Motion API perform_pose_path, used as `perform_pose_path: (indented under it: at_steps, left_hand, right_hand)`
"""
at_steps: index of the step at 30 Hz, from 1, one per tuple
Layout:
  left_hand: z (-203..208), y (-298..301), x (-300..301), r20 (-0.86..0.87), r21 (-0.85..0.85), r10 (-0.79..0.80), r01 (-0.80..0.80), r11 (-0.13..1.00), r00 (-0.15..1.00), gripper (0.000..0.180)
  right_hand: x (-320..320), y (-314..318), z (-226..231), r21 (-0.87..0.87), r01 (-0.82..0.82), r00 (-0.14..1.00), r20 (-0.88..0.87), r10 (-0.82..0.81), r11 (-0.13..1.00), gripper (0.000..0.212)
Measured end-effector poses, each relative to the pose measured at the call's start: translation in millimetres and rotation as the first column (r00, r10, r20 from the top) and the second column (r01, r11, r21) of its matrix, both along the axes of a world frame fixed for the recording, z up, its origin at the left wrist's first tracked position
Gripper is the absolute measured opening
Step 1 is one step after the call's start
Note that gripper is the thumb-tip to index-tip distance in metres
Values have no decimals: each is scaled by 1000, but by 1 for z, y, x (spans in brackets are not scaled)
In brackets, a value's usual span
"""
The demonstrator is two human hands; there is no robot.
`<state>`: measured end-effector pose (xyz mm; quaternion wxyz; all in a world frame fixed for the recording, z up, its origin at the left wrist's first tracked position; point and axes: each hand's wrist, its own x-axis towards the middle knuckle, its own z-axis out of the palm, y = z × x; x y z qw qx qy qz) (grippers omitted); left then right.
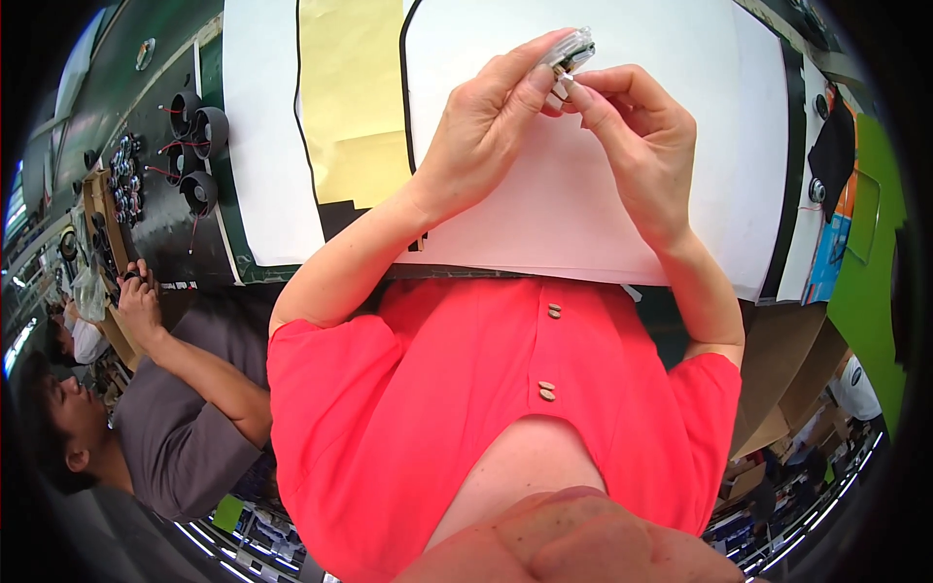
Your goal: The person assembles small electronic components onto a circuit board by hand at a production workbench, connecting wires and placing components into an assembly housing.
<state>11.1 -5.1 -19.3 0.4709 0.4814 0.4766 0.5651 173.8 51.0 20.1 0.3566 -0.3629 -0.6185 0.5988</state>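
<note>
My left hand [489,126] grips a small clear plastic part [575,47] between thumb and fingers, above the white work surface. Something dark and metallic shows inside this part; its exact kind is not clear. The right hand [637,146] is closed in a pinch at the lower end of the same part, thumb and forefinger against a tiny whitish piece [561,89]. Both sets of fingertips nearly meet there and cover much of it.
White sheets [603,214] and a yellow sheet [355,107] cover the table. To the left lie several black cup-shaped parts [199,192] with red wires and a cluster of small round parts [126,180]. A co-worker [185,418] sits at left. A green panel [880,272] stands right.
</note>
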Motion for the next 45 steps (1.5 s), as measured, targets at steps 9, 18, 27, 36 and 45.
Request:
perform_pose_path:
  at_steps: [9, 18, 27, 36, 45]
  left_hand:
    - [0, -1, 3, -26, 3, 36, -36, 999, 999, 39]
    - [-1, 0, 3, 19, -4, 18, -18, 1000, 1000, 39]
    - [1, -1, 2, -33, -13, 6, -6, 1000, 999, 38]
    - [7, -6, 1, -196, 1, -18, 18, 1000, 980, 39]
    - [8, -6, 1, -233, 22, -9, 15, 1000, 972, 35]
  right_hand:
    - [0, -2, -4, 107, -3, 997, 73, -5, 994, 7]
    - [2, 0, -5, 149, -34, 996, 81, 22, 988, 7]
    - [2, 2, -4, 149, -33, 997, 80, 21, 988, 7]
    - [3, 0, -8, 290, -18, 994, 107, -14, 957, 5]
    - [3, -1, -10, 316, -34, 993, 116, -3, 948, 4]
